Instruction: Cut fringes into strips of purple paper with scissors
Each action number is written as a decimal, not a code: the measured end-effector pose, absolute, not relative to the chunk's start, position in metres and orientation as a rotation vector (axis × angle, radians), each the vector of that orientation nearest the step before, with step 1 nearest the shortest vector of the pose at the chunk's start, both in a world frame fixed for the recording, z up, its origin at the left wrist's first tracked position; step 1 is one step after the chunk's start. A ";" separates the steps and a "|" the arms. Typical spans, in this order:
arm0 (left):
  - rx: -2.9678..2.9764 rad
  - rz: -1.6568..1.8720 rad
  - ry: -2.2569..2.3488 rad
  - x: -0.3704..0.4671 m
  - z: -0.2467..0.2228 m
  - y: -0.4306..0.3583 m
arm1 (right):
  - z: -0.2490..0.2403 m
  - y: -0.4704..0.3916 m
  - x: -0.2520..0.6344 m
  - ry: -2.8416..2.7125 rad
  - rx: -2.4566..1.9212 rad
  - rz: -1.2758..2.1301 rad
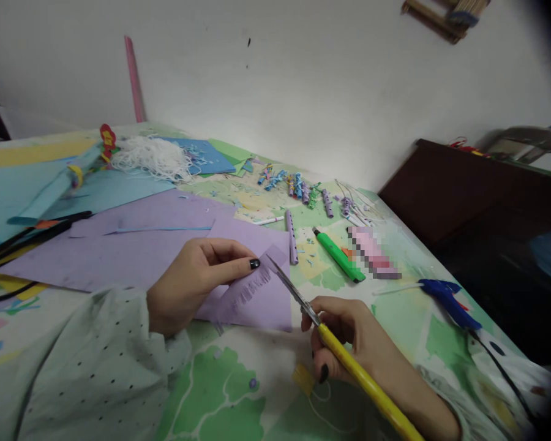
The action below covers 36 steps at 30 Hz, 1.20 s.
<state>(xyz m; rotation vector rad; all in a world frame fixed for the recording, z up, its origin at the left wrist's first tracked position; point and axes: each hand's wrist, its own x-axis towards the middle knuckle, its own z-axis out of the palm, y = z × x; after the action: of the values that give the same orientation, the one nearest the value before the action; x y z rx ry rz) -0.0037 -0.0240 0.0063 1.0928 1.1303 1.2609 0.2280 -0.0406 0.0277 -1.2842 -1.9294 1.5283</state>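
Observation:
Between the thumb and fingers of my left hand (202, 275) is a purple paper strip (275, 256), its lower edge cut into a fine fringe. My right hand (344, 331) grips a pair of scissors (303, 300) with long yellow handles. The scissor tips meet the strip just right of my left thumb. Under the strip lies a larger purple paper sheet (266, 309). Beyond the scissors rest a green box cutter (340, 256) and a rolled purple paper tube with dark holes (292, 237).
White yarn (151, 158) is heaped at the back left beside blue paper (209, 156). Several small curled paper rolls (298, 187) lie along the back. At right are a blue glue gun (450, 303) with its cord and a blurred pink item (374, 252). Black cables (32, 236) cross the left.

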 end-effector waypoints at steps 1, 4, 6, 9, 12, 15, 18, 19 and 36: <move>1.092 1.259 1.131 -0.004 0.006 -0.024 | 0.027 -0.041 0.228 -1.926 -1.281 1.537; 1.111 1.240 1.126 -0.004 0.007 -0.025 | 0.028 -0.041 0.228 -1.936 -1.279 1.546; 1.127 1.235 1.114 -0.003 0.007 -0.024 | 0.028 -0.041 0.228 -1.949 -1.276 1.531; 1.145 1.235 1.106 -0.002 0.007 -0.023 | 0.029 -0.042 0.227 -1.959 -1.283 1.518; 1.159 1.215 1.122 -0.002 0.007 -0.023 | 0.028 -0.042 0.226 -1.943 -1.274 1.539; 1.160 1.209 1.129 -0.002 0.007 -0.024 | 0.028 -0.041 0.226 -1.927 -1.282 1.557; 1.159 1.200 1.122 -0.002 0.008 -0.024 | 0.028 -0.042 0.225 -1.926 -1.281 1.558; 1.159 1.199 1.120 -0.002 0.008 -0.024 | 0.028 -0.042 0.225 -1.928 -1.280 1.556; 1.168 1.212 1.114 -0.004 0.007 -0.023 | 0.029 -0.041 0.225 -1.957 -1.288 1.510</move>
<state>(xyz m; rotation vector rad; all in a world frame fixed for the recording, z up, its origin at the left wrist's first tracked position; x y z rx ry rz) -0.0037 -0.0229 0.0073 1.1676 1.1141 1.2121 0.2252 -0.0413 0.0287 -1.2877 -1.9573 1.5104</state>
